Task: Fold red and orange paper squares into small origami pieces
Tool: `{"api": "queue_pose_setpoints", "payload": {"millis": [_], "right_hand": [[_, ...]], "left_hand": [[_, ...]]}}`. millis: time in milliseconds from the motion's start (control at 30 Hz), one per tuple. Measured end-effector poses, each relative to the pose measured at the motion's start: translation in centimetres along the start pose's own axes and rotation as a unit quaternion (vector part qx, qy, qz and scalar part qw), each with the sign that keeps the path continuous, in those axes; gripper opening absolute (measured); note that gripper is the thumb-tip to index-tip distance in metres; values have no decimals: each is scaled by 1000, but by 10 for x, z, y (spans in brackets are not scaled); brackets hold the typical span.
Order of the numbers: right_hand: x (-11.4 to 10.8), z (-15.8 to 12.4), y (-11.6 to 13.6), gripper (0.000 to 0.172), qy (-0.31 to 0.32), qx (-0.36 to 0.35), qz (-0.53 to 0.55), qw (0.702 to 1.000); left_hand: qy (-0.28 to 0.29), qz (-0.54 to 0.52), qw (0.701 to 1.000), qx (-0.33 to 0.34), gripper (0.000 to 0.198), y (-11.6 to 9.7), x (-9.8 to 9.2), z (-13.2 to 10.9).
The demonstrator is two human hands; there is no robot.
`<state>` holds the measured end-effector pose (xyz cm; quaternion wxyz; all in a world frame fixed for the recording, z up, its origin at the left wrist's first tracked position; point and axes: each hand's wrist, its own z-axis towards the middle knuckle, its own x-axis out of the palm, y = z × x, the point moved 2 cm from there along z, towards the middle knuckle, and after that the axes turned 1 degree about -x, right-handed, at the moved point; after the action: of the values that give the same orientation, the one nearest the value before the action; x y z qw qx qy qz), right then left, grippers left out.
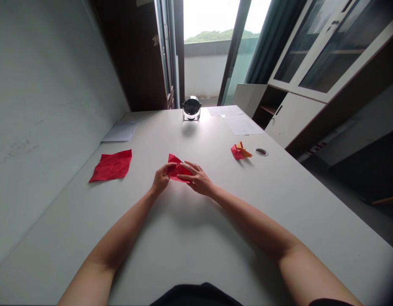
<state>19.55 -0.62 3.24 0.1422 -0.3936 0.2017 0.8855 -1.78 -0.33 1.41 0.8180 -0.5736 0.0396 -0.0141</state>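
A red sheet of folding paper [173,171], partly folded and creased, is between my two hands near the middle of the table. My left hand [161,178] pinches its left edge, thumb below and fingers on top. Across its right side lies my right hand [198,177], thumb under the edge and fingers spread over the surface. The fingers cover part of the folds. Off to the left, a creased red sheet [111,166] lies flat. On the right sits a folded red and orange paper figure [241,151].
A small round black device on a metal stand [191,108] stands at the table's far end. White papers [242,125] lie at the back right, more papers [120,131] at the back left by the wall. A round cable hole [261,152] is near the right edge.
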Motion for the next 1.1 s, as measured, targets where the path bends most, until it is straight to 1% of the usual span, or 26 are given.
{"api": "queue_pose_setpoints", "payload": {"millis": [100, 233, 400, 533, 600, 700, 800, 933, 1000, 1100], "right_hand": [[1, 0, -1, 27, -16, 16, 11, 1000], [1, -1, -6, 16, -52, 62, 50, 995], [3, -5, -18, 16, -73, 135, 137, 979], [7, -7, -24, 14, -57, 168, 199, 964], [8, -7, -25, 15, -58, 189, 198, 960], [9, -7, -27, 19, -69, 226, 185, 954], [10, -7, -27, 22, -68, 251, 187, 947], [11, -7, -27, 20, -70, 266, 201, 940], [10, -7, -27, 20, -75, 270, 204, 938], [9, -7, -26, 20, -87, 276, 205, 935]], "left_hand": [[-1, -13, 1000, -4, 54, 1, 0, 1], [-1, -26, 1000, -15, 56, -4, 2, 1], [4, -49, 997, -59, 54, -9, 2, -1], [14, -67, 994, -85, 51, -12, 2, -2], [21, -76, 993, -82, 47, -13, 3, -3], [37, -99, 991, -82, 42, -16, 5, -4], [49, -91, 991, -81, 40, -17, 7, -5], [56, -48, 996, -53, 41, -15, 10, -4], [58, -40, 997, -45, 44, -13, 11, -4], [58, -43, 997, -38, 43, -11, 12, -3]]}}
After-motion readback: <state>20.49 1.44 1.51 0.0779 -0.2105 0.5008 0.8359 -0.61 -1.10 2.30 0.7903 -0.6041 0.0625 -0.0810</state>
